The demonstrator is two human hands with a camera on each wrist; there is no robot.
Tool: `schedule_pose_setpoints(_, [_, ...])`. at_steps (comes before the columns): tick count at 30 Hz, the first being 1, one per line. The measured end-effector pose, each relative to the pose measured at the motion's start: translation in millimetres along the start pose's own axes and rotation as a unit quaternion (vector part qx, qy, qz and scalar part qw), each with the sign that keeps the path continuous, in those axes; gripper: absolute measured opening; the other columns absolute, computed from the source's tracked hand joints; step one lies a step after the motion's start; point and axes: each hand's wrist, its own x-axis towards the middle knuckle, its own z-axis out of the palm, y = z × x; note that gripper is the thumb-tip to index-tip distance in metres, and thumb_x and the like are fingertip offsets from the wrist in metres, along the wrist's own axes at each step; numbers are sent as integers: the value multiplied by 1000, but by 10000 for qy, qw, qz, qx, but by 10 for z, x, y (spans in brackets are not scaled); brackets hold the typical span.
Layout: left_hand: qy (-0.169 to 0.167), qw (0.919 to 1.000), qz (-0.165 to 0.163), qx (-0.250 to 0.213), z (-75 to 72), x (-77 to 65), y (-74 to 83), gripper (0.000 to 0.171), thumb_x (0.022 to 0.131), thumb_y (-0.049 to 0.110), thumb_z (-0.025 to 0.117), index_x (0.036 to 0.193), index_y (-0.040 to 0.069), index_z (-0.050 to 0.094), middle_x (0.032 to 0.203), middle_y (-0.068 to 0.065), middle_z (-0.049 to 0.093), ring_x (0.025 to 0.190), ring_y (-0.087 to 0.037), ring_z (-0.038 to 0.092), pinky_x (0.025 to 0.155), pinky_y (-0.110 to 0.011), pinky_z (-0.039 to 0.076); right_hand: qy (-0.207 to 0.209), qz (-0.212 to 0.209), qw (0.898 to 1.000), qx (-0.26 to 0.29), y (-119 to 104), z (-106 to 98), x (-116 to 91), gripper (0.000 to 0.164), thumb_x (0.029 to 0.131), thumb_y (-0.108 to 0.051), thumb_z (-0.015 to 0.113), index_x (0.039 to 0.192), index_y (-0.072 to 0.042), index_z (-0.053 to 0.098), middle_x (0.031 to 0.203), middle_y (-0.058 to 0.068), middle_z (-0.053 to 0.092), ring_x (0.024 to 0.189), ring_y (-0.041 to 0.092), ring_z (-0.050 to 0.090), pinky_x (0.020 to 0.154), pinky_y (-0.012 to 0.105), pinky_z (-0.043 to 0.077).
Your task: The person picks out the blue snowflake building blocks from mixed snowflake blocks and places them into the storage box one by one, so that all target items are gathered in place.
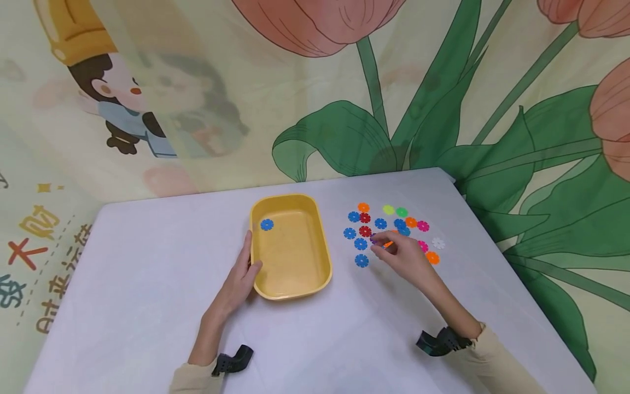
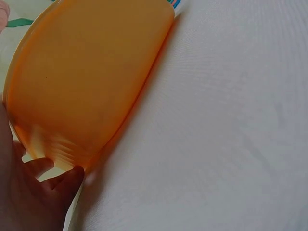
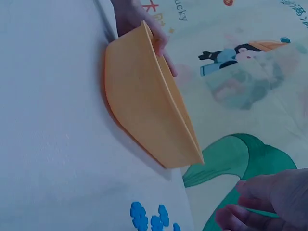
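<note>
My left hand [image 1: 241, 276] grips the left side of a yellow plastic tray [image 1: 290, 297], thumb over the rim and fingers along the outer wall. One blue notched plastic disc [image 1: 267, 224] lies inside the tray near its far left. To the tray's right, my right hand [image 1: 401, 254] hovers over scattered discs, its thumb and index fingertips a little apart. A purple disc [image 1: 373, 239] shows right at those fingertips, partly hidden by them. In the right wrist view, the curved right fingers [image 3: 228, 216] show nothing between them.
Around the right hand lie several flat discs: blue [image 1: 361, 260], red [image 1: 365, 231], orange [image 1: 432, 258], pink [image 1: 423, 226], green [image 1: 402, 212] and white [image 1: 438, 243]. A white cloth [image 1: 147, 284] covers the table. Behind it hangs a printed curtain [image 1: 315, 76] with tulips.
</note>
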Motion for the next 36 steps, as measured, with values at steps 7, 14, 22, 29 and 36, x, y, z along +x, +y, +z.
schedule_pose_setpoints(7, [-62, 9999, -161, -11, -6, -14, 78, 72, 101, 15, 40, 157, 24, -4, 165, 2, 0, 153, -19, 3, 121, -35, 8, 179, 590, 9980, 98, 267, -180, -109, 32, 88, -17, 70, 116, -2, 67, 103, 18, 70, 74, 19, 63, 58, 18, 50])
schedule_pose_setpoints(14, [-129, 9997, -217, -76, -42, -58, 266, 71, 100, 9, 39, 157, 12, -3, 165, -6, 1, 153, -24, 4, 120, -34, 8, 246, 934, 9953, 99, 515, -329, -154, 40, 91, -24, 66, 124, -1, 62, 107, 22, 67, 82, 25, 62, 60, 20, 51])
schedule_pose_setpoints(22, [-23, 9999, -100, 61, -2, 14, 10, 72, 101, 16, 40, 156, 28, -5, 165, 4, 0, 152, -18, 4, 121, -45, 12, 311, 1419, 9891, 218, 675, -354, -159, 46, 92, -34, 64, 127, -4, 60, 117, 21, 63, 88, 26, 60, 62, 25, 53])
schedule_pose_setpoints(29, [-10, 10000, -29, -74, 17, 21, -28, 72, 101, 16, 40, 156, 27, -4, 165, 3, 0, 153, -18, 3, 121, -39, 9, 391, 1394, 9890, 291, 819, -347, -81, 50, 92, -37, 64, 129, -5, 59, 120, 21, 61, 96, 31, 60, 61, 32, 56])
schedule_pose_setpoints(36, [38, 10000, -21, 6, 9, -16, -39, 70, 101, 17, 39, 157, 26, -3, 165, 2, 2, 153, -20, 5, 115, -15, 7, 316, 1379, 9896, 270, 1146, -227, 53, 64, 89, -55, 60, 133, -10, 56, 123, 20, 59, 105, 35, 58, 52, 23, 52])
